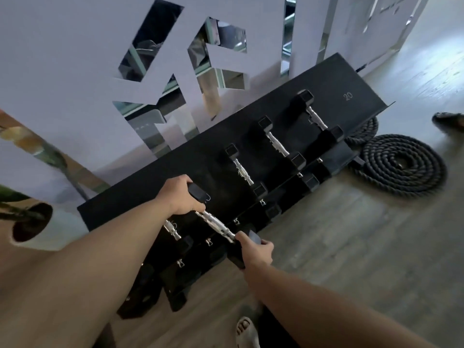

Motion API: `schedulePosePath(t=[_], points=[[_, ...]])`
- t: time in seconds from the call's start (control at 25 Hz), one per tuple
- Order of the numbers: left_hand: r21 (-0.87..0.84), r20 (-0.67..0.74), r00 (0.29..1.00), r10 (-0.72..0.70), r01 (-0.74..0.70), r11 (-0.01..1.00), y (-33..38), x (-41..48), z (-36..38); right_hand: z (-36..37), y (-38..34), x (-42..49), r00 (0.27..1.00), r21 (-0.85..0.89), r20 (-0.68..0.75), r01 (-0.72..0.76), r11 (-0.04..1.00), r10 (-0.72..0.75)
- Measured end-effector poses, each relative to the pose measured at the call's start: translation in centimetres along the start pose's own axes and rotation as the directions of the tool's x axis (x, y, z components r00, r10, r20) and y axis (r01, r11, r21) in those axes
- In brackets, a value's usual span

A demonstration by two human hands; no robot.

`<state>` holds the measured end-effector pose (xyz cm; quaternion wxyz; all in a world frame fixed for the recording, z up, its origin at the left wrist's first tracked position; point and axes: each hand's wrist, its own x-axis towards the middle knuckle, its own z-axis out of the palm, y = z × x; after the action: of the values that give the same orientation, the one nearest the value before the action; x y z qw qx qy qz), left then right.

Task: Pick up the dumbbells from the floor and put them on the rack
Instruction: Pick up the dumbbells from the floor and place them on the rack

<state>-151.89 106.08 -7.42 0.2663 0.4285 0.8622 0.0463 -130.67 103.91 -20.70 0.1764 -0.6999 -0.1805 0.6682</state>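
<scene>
The rack [175, 187] is a black tilted shelf against the white wall [62, 59], with lower tiers showing below its front edge. Both hands hold one dumbbell [218, 224] over the shelf's left part, near the front edge. The left hand [179, 197] is wrapped over the far head, fingers curled around it; the right hand [256, 251] grips the near head, thumb on top and fingers closed under it. The chrome handle runs bare between the two hands. Whether the dumbbell already rests on the shelf or hangs just above it, I cannot tell.

Just left of it, another dumbbell [173, 231] lies on the shelf, partly hidden by the left forearm. Further right along the shelf, three more [242, 169] [277, 144] [316, 119] lie in a row, handles pointing front to back, well apart from each other. The right end, marked 20, is bare. On the lower tiers some dark heads show, but too dim to count.

So the task looks well advanced: four dumbbells are racked and a fifth is being seated. The floor [351, 247] in view shows no loose dumbbell, only a coiled rope [401, 164] by the rack's right end and a sandalled foot [247, 332] at the bottom. Any still to be fetched would lie outside the view. What is left here, in my judgement, is to settle this one and let go.
</scene>
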Motion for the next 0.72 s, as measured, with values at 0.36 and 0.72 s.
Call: schedulePosePath(t=[0.36, 0.72], points=[[0.106, 0.031, 0.999, 0.04, -0.043, 0.993, -4.3, 12.7, -1.5, 9.7, -3.5, 7.2, 0.999, -0.044, -0.032, 0.001, 0.999, -0.002], [0.093, 0.133, 0.979, 0.155, -0.168, 0.981, -7.5, 22.3, 0.5, 16.9, -2.6, 11.5, 0.973, -0.111, -0.23, -0.053, 0.992, 0.027]])
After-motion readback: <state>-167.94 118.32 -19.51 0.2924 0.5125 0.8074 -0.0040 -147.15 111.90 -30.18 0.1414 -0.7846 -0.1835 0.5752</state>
